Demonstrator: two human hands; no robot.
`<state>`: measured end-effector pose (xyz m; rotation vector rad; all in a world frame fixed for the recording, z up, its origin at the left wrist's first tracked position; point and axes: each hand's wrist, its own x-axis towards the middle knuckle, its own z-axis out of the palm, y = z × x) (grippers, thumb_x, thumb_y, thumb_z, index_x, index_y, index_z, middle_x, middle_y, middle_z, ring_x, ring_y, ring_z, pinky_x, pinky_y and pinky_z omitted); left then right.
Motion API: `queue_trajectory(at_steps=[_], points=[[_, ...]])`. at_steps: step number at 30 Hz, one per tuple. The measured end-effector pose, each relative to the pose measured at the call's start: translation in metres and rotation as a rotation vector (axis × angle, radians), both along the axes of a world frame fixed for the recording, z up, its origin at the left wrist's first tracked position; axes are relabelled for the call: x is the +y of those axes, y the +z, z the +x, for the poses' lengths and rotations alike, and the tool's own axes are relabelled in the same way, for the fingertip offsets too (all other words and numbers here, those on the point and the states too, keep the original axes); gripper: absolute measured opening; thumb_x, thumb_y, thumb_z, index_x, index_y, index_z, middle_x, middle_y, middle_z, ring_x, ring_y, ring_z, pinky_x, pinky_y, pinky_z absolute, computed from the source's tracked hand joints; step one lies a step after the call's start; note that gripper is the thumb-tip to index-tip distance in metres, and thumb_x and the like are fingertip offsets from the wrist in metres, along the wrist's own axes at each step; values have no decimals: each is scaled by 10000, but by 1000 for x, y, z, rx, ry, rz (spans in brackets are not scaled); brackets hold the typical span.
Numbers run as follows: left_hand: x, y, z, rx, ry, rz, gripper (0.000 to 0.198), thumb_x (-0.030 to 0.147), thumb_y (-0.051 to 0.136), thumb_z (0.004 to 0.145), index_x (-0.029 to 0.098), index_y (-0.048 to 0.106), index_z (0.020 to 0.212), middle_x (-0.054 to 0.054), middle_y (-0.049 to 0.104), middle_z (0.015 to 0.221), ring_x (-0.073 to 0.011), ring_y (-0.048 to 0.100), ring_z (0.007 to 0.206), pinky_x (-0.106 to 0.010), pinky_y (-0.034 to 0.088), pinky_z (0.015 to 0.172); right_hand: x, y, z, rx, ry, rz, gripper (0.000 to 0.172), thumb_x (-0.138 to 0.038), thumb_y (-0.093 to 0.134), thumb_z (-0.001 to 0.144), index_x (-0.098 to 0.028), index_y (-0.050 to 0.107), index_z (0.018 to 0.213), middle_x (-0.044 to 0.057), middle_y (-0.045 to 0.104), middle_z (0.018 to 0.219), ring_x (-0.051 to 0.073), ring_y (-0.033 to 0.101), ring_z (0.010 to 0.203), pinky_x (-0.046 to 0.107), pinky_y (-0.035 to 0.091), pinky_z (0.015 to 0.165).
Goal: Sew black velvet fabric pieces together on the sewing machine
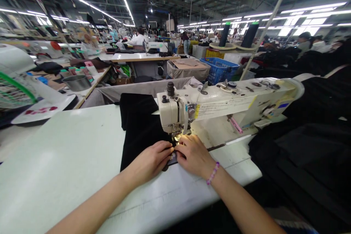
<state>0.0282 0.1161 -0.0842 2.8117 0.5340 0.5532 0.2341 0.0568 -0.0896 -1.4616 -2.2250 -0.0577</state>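
A white sewing machine (171, 111) stands on the pale table, its small lamp lighting the needle area. Black fabric (139, 128) lies flat to the left of the machine head and runs in under it. Just in front of the needle, my left hand (153, 159) is closed with its fingertips on the fabric's edge. My right hand (194, 155), with a purple bead bracelet (213, 173) at the wrist, pinches at the same edge, almost touching the left fingertips. The fingers partly hide the presser foot and the fabric between them.
The pale table (82, 153) spreads to the left. Dark cloth (296, 146) is heaped at the right. A fan (16, 84) and a metal bowl (77, 82) stand at the left. Behind the machine are a blue crate (219, 69) and thread cones (250, 36). People work farther back.
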Motion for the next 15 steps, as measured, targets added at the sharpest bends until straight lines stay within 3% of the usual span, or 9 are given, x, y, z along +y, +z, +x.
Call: queue_trajectory(at_steps=[5,9,12,15], points=[[19,3,2,16,21,-24,320,230,436,1008,177,679,1209,-128,657,1207,-237,625,1143,-403,543,1022,6,-2,-3,62,-29,30,83,-135,628,887,-191,689,889,66,660,910,227,590,887,385,458,826],[24,7,3,65,72,-9,332,234,437,999,159,668,1224,-141,649,1226,-253,622,1151,-415,526,1036,-18,3,6,219,-92,129,159,-144,585,924,-206,673,1041,67,684,958,219,630,929,366,503,842],[24,6,4,65,126,-4,316,248,443,999,161,674,1196,-141,649,1230,-254,621,1143,-436,503,1058,-52,13,41,345,-242,242,207,-196,472,984,-192,654,1081,80,687,932,204,650,824,343,532,779],[24,-1,5,44,248,-22,346,277,467,994,125,620,1265,-185,603,1342,-300,568,1246,-567,381,1143,-92,19,111,316,-579,316,276,-342,465,965,-180,672,1051,113,697,956,231,652,774,372,535,771]])
